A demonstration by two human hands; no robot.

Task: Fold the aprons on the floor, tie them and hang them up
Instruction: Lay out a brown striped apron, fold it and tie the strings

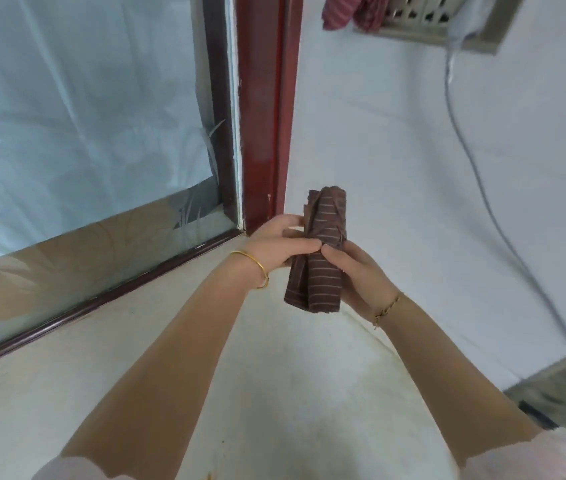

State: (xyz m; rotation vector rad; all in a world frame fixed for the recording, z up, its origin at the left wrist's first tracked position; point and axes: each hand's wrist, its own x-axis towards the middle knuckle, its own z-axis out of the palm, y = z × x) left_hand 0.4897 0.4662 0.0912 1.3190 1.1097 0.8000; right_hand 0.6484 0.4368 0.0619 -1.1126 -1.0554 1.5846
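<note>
I hold the brown striped apron (323,252), rolled into a tight bundle with its strap wound round the middle, upright in the air just right of the foot of the red door frame (261,116). My left hand (273,244) curls round the bundle's waist from the frame's side. My right hand (359,277) cups the lower half from the far side, its thumb pinching at the strap beside my left thumb.

On my feed I saw a pale floor (129,382) meeting a white wall (378,140), a dark red frame (261,98) edging a glass pane (77,258) covered with wrinkled plastic sheeting (84,98), and a grey cable (459,133) running down from a high grille (423,15).
</note>
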